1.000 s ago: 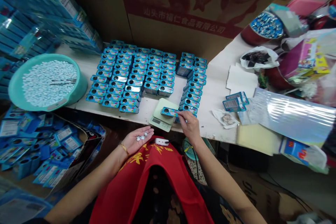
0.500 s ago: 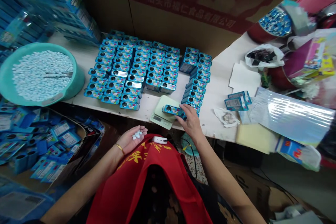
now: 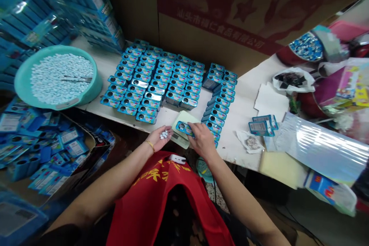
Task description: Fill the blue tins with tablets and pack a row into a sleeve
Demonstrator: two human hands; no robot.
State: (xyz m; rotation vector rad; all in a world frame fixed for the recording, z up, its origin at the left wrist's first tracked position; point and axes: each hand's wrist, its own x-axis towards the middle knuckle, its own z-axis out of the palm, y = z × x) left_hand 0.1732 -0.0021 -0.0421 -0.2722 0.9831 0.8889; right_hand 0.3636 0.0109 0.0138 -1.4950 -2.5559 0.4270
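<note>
My left hand (image 3: 155, 138) is palm up and cupped, with several pale candies (image 3: 164, 134) lying in it. It is beside the left edge of a pale green kitchen scale (image 3: 185, 116). My right hand (image 3: 202, 138) grips the right end of a small blue candy box (image 3: 183, 127) over the scale; whether the box rests on it I cannot tell. Something whitish shows at the round hole in the box's top. Right of the scale, a row of similar blue boxes (image 3: 216, 112) is partly hidden by my right hand.
A turquoise basin (image 3: 96, 84) of pale candies with tongs in it is at the left. Rows of blue boxes (image 3: 155, 84) stand mid-table before a large carton (image 3: 207, 42). Loose boxes (image 3: 69, 138) fill a carton below left. Crumpled paper (image 3: 249, 142) and sheets lie right.
My left hand has moved up and right, close to the scale, carrying the candies. My right hand has shifted left and closed further around the box. The camera view has shifted slightly.
</note>
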